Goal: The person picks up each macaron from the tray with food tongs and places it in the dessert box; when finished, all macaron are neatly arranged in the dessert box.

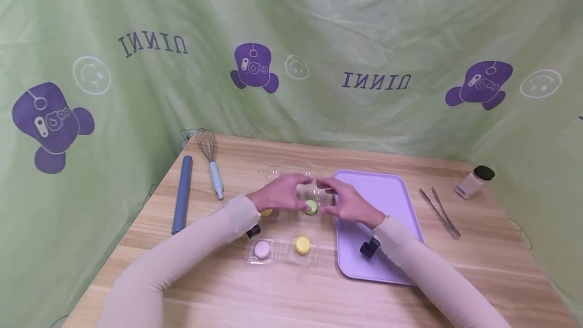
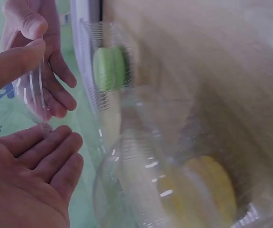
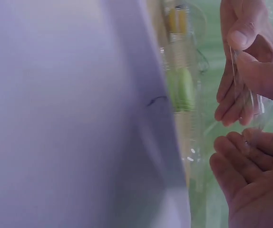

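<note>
Both hands pinch a clear plastic lid [image 1: 314,186] above a green macaron [image 1: 311,207]. The left hand [image 1: 278,194] and right hand [image 1: 348,204] each grip an edge (remaining fingers loosely spread), left of the purple tray [image 1: 391,201].

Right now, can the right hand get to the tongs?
Probably yes, but not at once: the right hand is pinching a clear lid with the left hand. The tongs lie beyond the tray, nothing covering them.

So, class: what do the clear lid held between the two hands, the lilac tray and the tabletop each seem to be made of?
Clear lid: thin transparent plastic, glossy; fingers show through it and its ridges catch highlights.
Lilac rectangular tray: probably moulded plastic, smooth and matte; even colour, rounded raised rim.
Tabletop: light wood or wood-look laminate; grain bands show, but which cannot be told.
</note>
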Motion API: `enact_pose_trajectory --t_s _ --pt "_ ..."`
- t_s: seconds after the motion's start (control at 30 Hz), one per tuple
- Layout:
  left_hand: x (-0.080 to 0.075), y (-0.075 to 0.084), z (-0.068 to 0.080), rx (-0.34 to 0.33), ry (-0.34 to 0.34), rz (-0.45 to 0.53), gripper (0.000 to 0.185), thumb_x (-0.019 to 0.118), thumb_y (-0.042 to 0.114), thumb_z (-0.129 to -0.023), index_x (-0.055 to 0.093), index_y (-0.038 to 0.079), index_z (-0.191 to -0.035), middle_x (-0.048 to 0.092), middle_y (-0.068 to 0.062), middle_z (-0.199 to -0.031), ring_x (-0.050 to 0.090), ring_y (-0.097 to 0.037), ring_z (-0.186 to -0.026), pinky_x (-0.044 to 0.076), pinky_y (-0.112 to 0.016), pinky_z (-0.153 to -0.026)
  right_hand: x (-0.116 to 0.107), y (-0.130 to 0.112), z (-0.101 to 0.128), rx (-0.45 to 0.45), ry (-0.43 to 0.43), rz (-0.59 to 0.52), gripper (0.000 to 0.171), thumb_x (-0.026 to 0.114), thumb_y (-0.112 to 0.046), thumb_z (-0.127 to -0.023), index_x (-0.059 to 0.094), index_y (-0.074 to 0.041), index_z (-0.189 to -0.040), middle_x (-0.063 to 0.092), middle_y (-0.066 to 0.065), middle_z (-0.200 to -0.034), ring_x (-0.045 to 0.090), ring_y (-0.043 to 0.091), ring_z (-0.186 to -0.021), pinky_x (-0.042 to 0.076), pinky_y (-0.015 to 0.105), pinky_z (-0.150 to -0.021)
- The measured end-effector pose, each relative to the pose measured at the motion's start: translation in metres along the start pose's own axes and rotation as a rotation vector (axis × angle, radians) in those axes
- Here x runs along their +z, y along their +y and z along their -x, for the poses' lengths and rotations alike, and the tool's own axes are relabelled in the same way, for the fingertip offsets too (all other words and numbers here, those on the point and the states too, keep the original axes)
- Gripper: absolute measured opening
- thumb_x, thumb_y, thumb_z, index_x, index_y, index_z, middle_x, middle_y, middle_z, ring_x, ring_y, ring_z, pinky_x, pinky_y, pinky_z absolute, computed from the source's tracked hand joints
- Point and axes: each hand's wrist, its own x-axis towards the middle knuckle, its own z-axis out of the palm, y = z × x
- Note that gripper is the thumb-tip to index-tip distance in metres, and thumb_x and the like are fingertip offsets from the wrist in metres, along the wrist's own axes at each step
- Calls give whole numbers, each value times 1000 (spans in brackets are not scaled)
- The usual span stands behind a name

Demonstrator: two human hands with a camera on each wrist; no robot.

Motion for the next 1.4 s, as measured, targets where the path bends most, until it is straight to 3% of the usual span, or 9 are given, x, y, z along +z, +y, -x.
enact_pose_trajectory --t_s 0.33,0.77,1.13,1.4 --pt "5 -3 2 -16 -40 -109 87 87 40 -75 49 12 -149 55 -8 -152 52 -28 -141 43 -46 -120 8 3 0 11 -45 154 78 87 -22 -77 51 -2 -144 62 17 -141 63 35 -126 51 50 -111" --pt "9 -2 4 10 -71 -162 80 88 37 -73 57 9 -141 67 -8 -136 66 -21 -118 54 -38 -106 13 -1 3 47 -101 207 81 86 -27 -76 50 -1 -145 62 17 -140 62 31 -126 51 48 -112" --pt "10 -2 3 2 -84 -195 80 88 38 -74 57 8 -141 68 -7 -133 66 -19 -115 55 -34 -102 12 -4 0 28 -133 248 82 87 -28 -76 51 1 -143 64 18 -136 64 32 -122 53 49 -109" --pt "14 -1 4 -14 -102 -222 75 89 35 -72 60 11 -138 72 -4 -125 67 -17 -111 56 -32 -98 16 -3 -1 5 -173 302 80 88 -23 -73 52 -2 -142 68 9 -127 66 20 -110 57 39 -101"
